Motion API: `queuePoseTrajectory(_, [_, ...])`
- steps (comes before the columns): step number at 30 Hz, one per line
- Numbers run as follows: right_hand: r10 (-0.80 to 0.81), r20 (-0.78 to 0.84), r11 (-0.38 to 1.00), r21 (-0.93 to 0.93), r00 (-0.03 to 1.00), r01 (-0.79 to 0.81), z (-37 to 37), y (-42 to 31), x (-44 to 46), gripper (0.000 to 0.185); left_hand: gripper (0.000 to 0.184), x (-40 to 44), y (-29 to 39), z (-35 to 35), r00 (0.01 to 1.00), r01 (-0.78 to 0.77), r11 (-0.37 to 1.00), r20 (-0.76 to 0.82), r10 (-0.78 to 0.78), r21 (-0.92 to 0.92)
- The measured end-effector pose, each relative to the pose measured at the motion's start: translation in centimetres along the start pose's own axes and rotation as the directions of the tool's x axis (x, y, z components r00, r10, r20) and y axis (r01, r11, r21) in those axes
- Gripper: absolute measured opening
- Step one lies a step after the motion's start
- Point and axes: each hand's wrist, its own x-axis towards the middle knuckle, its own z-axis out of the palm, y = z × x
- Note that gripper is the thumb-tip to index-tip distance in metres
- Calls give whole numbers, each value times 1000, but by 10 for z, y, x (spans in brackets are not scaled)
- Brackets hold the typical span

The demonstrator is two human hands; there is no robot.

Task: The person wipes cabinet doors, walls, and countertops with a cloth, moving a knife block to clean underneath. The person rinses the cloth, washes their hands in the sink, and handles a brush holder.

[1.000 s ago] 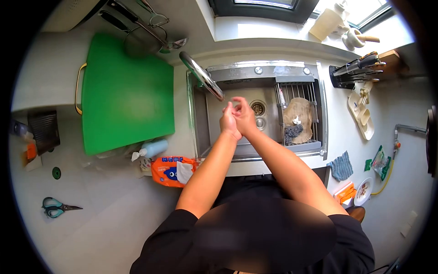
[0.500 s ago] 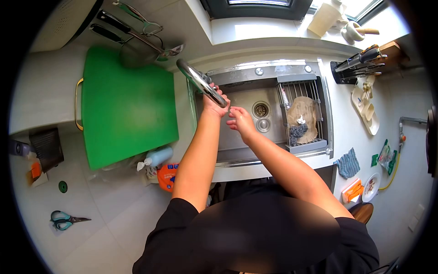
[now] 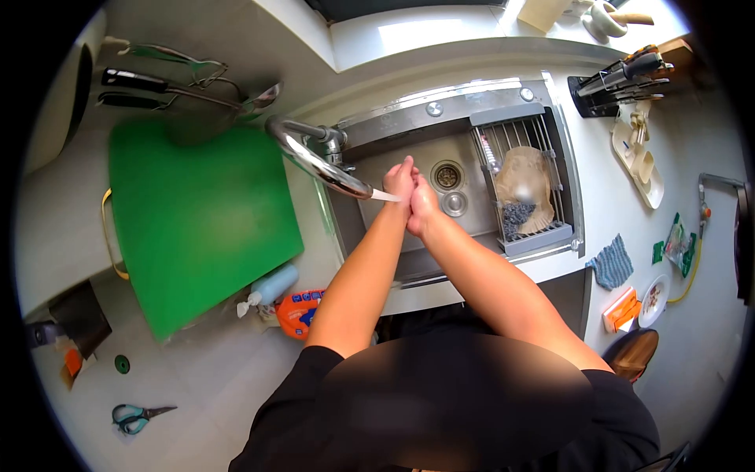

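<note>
Over the steel sink (image 3: pixel 376 250), my left hand (image 3: pixel 399 182) and my right hand (image 3: pixel 424 208) meet, palm sides touching. My left fingers stretch away from me, and nothing shows in that hand. The fingers of my right hand lie along the side of my left, partly hidden against it. A curved chrome faucet (image 3: pixel 318 167) reaches in from the left. Its stream of water (image 3: pixel 385 195) runs onto my left hand near the wrist. Just beyond my hands are two round drain fittings, with the strainer (image 3: pixel 448 176) the farther one.
A drying rack (image 3: pixel 515 116) across the sink's right side holds a brown sheet-like item (image 3: pixel 523 169) and a dark scrubber (image 3: pixel 517 219). A green cutting board (image 3: pixel 204 228) lies left. A knife block (image 3: pixel 586 98), blue cloth (image 3: pixel 612 262) and scissors (image 3: pixel 134 418) are around.
My left hand has come away from the faucet's base and moved right, against my right hand. Water now runs from the spout. The view has shifted a little.
</note>
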Motion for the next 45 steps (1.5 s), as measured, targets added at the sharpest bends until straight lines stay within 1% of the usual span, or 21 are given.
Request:
queuePoseTrajectory(1, [80, 53, 997, 14, 995, -81, 6, -8, -16, 45, 48, -2, 2, 4, 983, -183, 939, 29, 182, 293])
queuePoseTrajectory(4, [195, 116, 977, 65, 974, -203, 11, -24, -28, 61, 54, 10, -3, -2, 970, -200, 790, 232, 76, 579])
queuePoseTrajectory(7, [458, -18, 889, 16, 889, -458, 9, -35, -17, 59, 55, 11, -14, -6, 926, -114, 908, 375, -51, 404])
queuePoseTrajectory(10, [373, -63, 927, -5, 926, -374, -15, -1, 40, 53, 56, 4, -23, -19, 793, 97, 984, 586, -167, 148])
queuePoseTrajectory(12, [20, 51, 967, -255, 998, -7, -32, 30, 77, 45, 52, -7, -19, -22, 883, 154, 986, 440, -164, 59])
queuePoseTrajectory(13, [-196, 244, 817, -494, 950, 296, -44, 58, 120, 37, 48, -12, -16, -22, 944, 189, 981, 283, -168, -50])
queuePoseTrajectory(14, [-194, 242, 822, -490, 951, 292, -42, 58, 118, 37, 48, -13, -17, -22, 944, 191, 981, 281, -172, -44])
queuePoseTrajectory(17, [-255, 533, 252, -768, 806, 588, -12, 20, 66, 34, 43, -13, -20, -28, 984, 172, 887, 38, -172, -429])
queuePoseTrajectory(19, [-163, 707, -211, -706, 688, 676, -1, 4, 46, 34, 31, -14, -18, -33, 954, 205, 744, -39, -297, -636])
queuePoseTrajectory(22, [-10, 791, -448, -550, 611, 705, 8, 5, 40, 36, 29, -17, -15, -29, 899, 128, 673, -202, -389, -728])
queuePoseTrajectory(28, [-169, 655, -246, -752, 737, 612, -24, 6, 64, 38, 19, -5, -14, -13, 894, 366, 665, 47, -445, -651])
queuePoseTrajectory(30, [-281, 469, 126, -847, 837, 517, -41, 14, 86, 39, 18, 25, -44, -20, 957, 260, 776, 50, -284, -574])
queuePoseTrajectory(31, [-334, 341, 471, -747, 879, 469, -42, 12, 86, 40, 18, 26, -44, -17, 991, 133, 862, 68, -114, -489])
queuePoseTrajectory(32, [-342, 339, 462, -752, 876, 471, -45, 12, 85, 40, 18, 27, -45, -11, 990, 139, 858, 78, -115, -495])
queuePoseTrajectory(34, [-8, -36, 982, -191, 999, 1, -19, 3, 38, 44, 25, 1, -8, 5, 997, -54, 981, 37, 62, -188])
queuePoseTrajectory(35, [264, 187, 954, -197, 946, -227, -33, 2, 54, 57, 41, 29, -28, -7, 950, -285, 958, 145, 278, 32])
queuePoseTrajectory(38, [377, 232, 926, -111, 897, -361, 2, -32, -12, 66, 59, 12, -2, -9, 880, -457, 793, 333, 338, 403])
queuePoseTrajectory(40, [320, 143, 945, -115, 937, -305, 0, -32, -5, 70, 72, 1, -4, -13, 916, -281, 877, 381, 124, 390])
queuePoseTrajectory(42, [549, 96, 836, -88, 830, -542, -1, -38, 5, 71, 90, -9, -9, -15, 788, 142, 959, 558, -259, 244])
queuePoseTrajectory(44, [451, -2, 884, -136, 892, -447, 2, -24, 6, 70, 86, -14, -14, -17, 855, -1, 981, 509, -100, 194])
queuePoseTrajectory(45, [370, 126, 927, -114, 920, -357, -17, -1, 36, 63, 83, -17, -13, -19, 892, -89, 975, 452, -12, 203])
